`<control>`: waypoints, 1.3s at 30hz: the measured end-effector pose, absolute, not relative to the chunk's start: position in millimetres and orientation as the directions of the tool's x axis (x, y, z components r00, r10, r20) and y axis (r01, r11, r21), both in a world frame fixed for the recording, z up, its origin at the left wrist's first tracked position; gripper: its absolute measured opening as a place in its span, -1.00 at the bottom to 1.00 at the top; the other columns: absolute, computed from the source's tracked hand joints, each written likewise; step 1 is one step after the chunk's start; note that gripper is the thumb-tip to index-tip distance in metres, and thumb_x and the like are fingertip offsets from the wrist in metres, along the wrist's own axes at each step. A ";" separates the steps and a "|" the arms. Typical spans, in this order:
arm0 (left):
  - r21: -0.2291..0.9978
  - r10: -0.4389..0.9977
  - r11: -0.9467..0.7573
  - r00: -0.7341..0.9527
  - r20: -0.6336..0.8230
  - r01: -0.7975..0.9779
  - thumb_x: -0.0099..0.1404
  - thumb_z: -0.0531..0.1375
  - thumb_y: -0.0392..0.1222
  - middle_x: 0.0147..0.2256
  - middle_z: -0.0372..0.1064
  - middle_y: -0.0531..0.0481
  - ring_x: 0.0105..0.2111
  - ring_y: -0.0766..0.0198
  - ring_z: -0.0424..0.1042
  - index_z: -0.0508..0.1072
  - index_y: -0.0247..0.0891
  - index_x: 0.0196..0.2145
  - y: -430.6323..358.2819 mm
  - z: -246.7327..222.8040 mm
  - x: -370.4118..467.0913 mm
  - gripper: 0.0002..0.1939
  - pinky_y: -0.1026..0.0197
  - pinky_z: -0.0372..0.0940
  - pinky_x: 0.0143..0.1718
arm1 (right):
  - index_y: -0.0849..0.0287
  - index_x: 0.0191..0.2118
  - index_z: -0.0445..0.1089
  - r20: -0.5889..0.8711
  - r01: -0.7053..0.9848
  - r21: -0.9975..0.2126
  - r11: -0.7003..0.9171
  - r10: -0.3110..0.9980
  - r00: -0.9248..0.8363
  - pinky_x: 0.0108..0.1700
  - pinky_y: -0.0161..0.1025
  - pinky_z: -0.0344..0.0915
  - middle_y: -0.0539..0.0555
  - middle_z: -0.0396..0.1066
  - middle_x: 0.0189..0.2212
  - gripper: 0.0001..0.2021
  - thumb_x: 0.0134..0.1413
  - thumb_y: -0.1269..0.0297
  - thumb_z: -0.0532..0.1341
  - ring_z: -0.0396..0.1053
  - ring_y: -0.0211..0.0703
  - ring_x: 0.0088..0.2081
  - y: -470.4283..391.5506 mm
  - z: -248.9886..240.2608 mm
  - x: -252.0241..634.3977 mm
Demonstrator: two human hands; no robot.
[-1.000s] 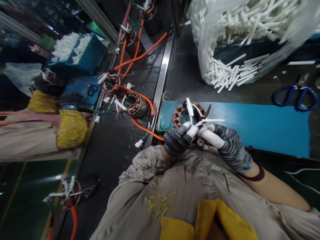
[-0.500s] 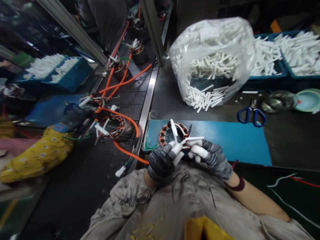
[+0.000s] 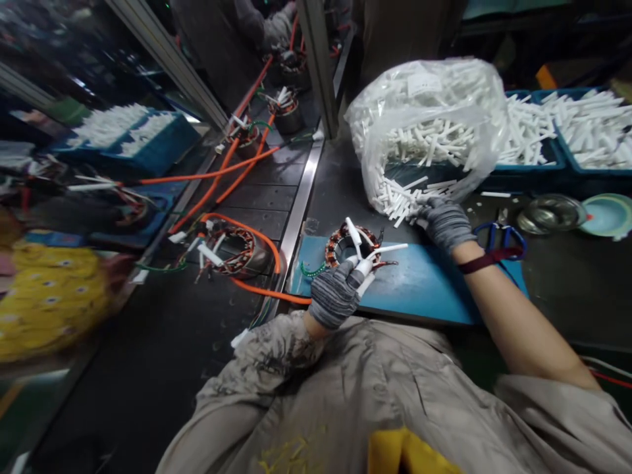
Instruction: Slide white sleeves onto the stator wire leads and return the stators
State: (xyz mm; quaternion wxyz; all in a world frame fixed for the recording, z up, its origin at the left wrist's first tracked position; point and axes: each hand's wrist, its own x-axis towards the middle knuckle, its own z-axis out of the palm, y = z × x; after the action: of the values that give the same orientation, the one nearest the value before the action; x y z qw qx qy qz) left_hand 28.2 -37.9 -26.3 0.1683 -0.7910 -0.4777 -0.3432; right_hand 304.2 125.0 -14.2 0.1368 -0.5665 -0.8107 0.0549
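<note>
A motor stator (image 3: 333,250) with copper windings sits on the blue mat in front of me. White insulating sleeves (image 3: 353,234) cover some of its wire leads. My left hand (image 3: 338,293), in a grey glove with white fingertips, is closed around the sleeved leads at the stator's near side. At the mouth of a clear plastic bag (image 3: 424,82), my right hand (image 3: 444,224) touches a pile of loose white sleeves (image 3: 395,201). Its fingertips blend into the pile, so their grip cannot be made out.
Blue-handled scissors (image 3: 501,236) lie partly behind my right wrist. Blue bins (image 3: 557,155) of sleeves, a metal dish (image 3: 550,214) and a pale bowl (image 3: 609,214) stand right. Leftward are other stators (image 3: 237,250), orange tubes (image 3: 237,178) and a co-worker's yellow sleeve (image 3: 54,296).
My right hand has left the stator's leads and moved up and right to the sleeve pile. My left hand stays at the leads. The co-worker's arm has shifted, and the view has shifted slightly.
</note>
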 end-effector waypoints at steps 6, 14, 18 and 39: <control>0.094 0.630 -0.542 0.330 0.703 0.835 0.53 0.27 -0.16 -0.08 0.68 -0.15 -0.22 0.12 0.70 0.64 -0.24 0.00 -40.4 -21.9 25.3 -0.81 0.18 0.59 -0.20 | 0.21 -0.01 0.56 0.282 0.835 -0.409 0.368 0.921 -0.268 0.34 0.19 0.35 0.36 0.55 0.17 -0.73 0.38 0.27 0.14 0.47 0.20 0.23 109.9 -20.4 301.8; 0.128 0.641 -0.562 0.333 0.692 0.817 0.53 0.27 -0.14 -0.06 0.68 -0.17 -0.22 0.07 0.70 0.64 -0.24 0.05 -38.9 -24.7 24.1 -0.77 0.15 0.60 -0.21 | 0.04 -0.12 0.62 0.244 0.442 -0.841 0.311 0.948 -0.204 -0.02 -0.03 0.60 0.10 0.69 -0.18 -0.87 0.28 0.20 0.33 0.66 0.04 -0.16 -10.5 18.0 281.2; 0.139 0.632 -0.563 0.316 0.707 0.815 0.50 0.31 -0.17 -0.08 0.68 -0.18 -0.22 0.08 0.70 0.65 -0.28 0.01 -39.6 -22.6 25.5 -0.79 0.17 0.60 -0.21 | 0.01 -0.11 0.66 0.248 0.433 -0.839 0.329 0.940 -0.233 0.05 0.03 0.59 0.08 0.70 -0.15 -0.85 0.27 0.19 0.36 0.66 0.07 -0.11 -10.4 14.7 279.5; 0.301 0.676 -0.573 0.232 0.699 0.763 0.51 0.27 -0.22 -0.02 0.67 -0.18 -0.05 0.13 0.69 0.60 -0.28 0.04 -42.6 -24.2 26.9 -0.79 0.14 0.58 0.03 | 0.17 -0.38 0.59 -0.336 0.297 -0.933 -0.202 0.782 -0.524 -0.44 -0.23 0.29 0.00 0.41 -0.65 -0.47 0.20 -0.28 0.30 0.30 -0.22 -0.58 4.8 16.7 250.5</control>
State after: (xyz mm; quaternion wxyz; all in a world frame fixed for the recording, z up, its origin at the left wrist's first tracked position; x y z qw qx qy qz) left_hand 26.9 -42.6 -24.2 0.0519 -0.7833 -0.4593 -0.4157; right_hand 250.5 4.8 16.7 0.1919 -0.4485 -0.6017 0.6324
